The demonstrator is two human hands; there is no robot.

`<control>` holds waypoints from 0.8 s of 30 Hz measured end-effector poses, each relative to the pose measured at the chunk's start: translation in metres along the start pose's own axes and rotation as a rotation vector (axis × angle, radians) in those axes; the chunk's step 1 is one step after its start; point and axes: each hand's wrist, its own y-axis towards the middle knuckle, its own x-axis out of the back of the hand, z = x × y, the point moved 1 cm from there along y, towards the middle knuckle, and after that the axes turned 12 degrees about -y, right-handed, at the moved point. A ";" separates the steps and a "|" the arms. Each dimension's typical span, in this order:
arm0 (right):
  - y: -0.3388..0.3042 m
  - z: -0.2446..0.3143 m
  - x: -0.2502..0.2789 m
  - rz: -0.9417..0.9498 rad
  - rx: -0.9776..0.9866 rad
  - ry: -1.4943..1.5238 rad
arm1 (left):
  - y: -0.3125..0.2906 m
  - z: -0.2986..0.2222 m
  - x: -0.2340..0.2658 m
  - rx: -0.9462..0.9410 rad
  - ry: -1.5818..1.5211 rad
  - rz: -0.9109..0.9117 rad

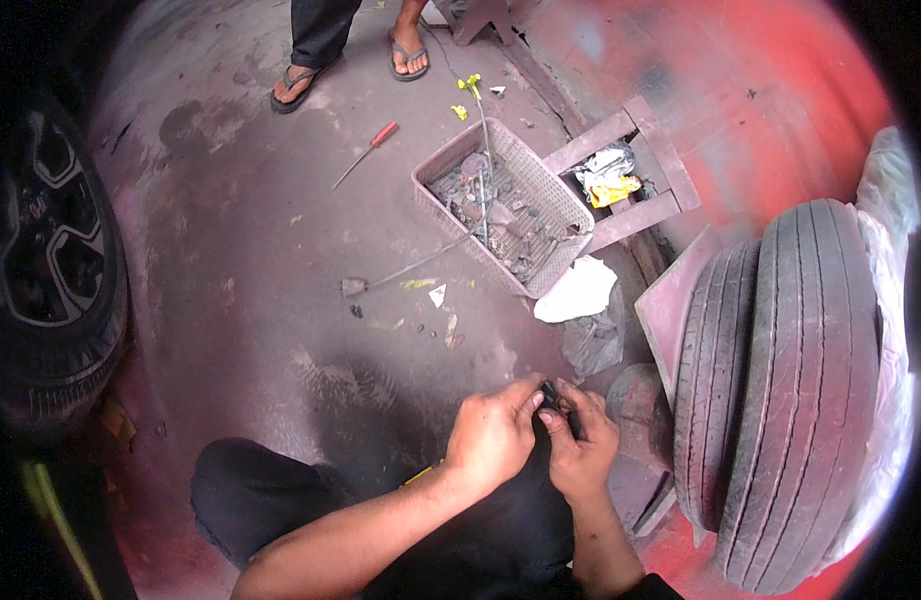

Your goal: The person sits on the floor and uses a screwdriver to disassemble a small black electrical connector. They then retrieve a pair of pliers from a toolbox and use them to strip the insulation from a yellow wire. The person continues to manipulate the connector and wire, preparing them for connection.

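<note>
My left hand [492,430] and my right hand [584,445] meet above my lap, both closed. Between their fingertips is a small black piece [549,394], mostly covered by the fingers, so its kind does not show. Beyond the hands a grey cable [420,263] runs across the floor to a dark plug-like end [354,286]. Its other stretch passes over a plastic basket [448,226] holding scraps and debris. A screwdriver [370,152] with a red handle lies on the floor farther off.
Two tyres [805,390] stand close on the right, and a wheel [55,260] is at the left. White paper [577,290] and a dark plastic bag [593,340] lie by the basket. A wooden frame [592,140] adjoins it. Another person's sandalled feet [408,55] are at the top.
</note>
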 end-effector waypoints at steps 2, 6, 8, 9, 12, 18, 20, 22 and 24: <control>0.002 -0.002 -0.001 0.025 -0.001 0.002 | 0.002 0.003 -0.001 0.013 -0.013 -0.018; -0.008 -0.006 -0.007 -0.034 -0.279 0.288 | -0.001 0.002 -0.003 -0.042 -0.021 -0.037; -0.009 0.004 -0.006 -0.036 -0.427 0.486 | -0.005 0.001 -0.004 -0.019 -0.035 -0.075; -0.010 0.003 -0.007 -0.046 -0.397 0.442 | -0.006 0.001 -0.005 0.000 -0.037 -0.076; -0.011 -0.001 -0.006 -0.062 -0.273 0.286 | -0.008 -0.002 -0.001 0.075 -0.069 -0.063; -0.001 0.005 0.003 -0.146 -0.008 0.000 | -0.016 -0.010 0.016 0.164 -0.030 0.033; 0.005 0.005 0.009 -0.164 0.107 -0.121 | -0.017 -0.008 0.022 0.067 0.116 0.041; 0.005 0.003 0.012 -0.126 0.100 -0.100 | -0.014 -0.010 0.025 -0.025 0.174 0.093; 0.004 0.004 0.011 -0.090 0.110 -0.065 | -0.012 -0.011 0.026 -0.152 0.213 0.138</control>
